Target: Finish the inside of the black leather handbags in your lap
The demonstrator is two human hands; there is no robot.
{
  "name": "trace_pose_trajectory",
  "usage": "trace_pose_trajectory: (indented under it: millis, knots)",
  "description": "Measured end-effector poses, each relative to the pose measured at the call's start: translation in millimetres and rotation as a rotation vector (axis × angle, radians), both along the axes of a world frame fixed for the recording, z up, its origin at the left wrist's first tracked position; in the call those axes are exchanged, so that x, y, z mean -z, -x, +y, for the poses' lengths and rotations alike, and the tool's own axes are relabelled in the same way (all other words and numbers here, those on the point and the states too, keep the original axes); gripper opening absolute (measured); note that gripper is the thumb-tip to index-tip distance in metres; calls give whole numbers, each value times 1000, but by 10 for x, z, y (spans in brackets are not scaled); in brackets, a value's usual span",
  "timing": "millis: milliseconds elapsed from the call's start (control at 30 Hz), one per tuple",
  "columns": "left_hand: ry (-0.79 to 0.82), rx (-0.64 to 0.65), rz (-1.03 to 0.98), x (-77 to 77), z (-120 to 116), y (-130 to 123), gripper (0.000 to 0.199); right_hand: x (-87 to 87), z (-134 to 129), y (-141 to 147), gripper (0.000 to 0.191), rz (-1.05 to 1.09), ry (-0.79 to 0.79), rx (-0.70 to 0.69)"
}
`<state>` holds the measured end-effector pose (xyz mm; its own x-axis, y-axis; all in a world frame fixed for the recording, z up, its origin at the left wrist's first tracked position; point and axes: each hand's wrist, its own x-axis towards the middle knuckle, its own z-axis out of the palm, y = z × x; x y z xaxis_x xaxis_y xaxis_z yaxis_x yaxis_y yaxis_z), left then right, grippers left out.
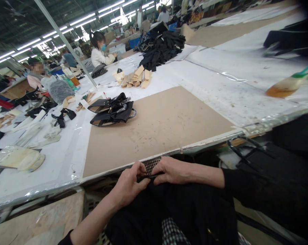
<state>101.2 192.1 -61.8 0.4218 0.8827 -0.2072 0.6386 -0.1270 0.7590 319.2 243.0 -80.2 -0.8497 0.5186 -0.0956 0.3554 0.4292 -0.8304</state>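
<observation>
At the table's near edge, my left hand (132, 181) and my right hand (170, 170) pinch the edge of a dark piece between them, its exact shape hard to make out. Black-and-white checked fabric (152, 165) shows between the hands. Black cloth (179, 207) lies below them over my lap. On a brown board (164, 119) on the table rest black bag-like pieces (113, 112) with metal rings and clear wrapping.
Tan strips (137, 79) and a heap of black pieces (164, 46) lie farther back on the white table (207, 78). A bottle of amber liquid (284, 86) is at right, a plastic container (18, 158) at left. People (100, 54) sit beyond.
</observation>
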Motion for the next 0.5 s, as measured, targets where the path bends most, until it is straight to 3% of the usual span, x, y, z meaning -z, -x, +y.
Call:
trace_pose_trajectory:
  millis: [133, 333, 500]
  knots:
    - [165, 21, -106, -13, 43, -15, 14, -28, -12, -54, 13, 54, 107, 6]
    - [40, 121, 15, -111, 43, -41, 16, -52, -7, -73, 16, 52, 105, -72]
    - [-45, 108, 100, -142, -18, -37, 9, -81, 8, -77, 19, 23, 36, -86]
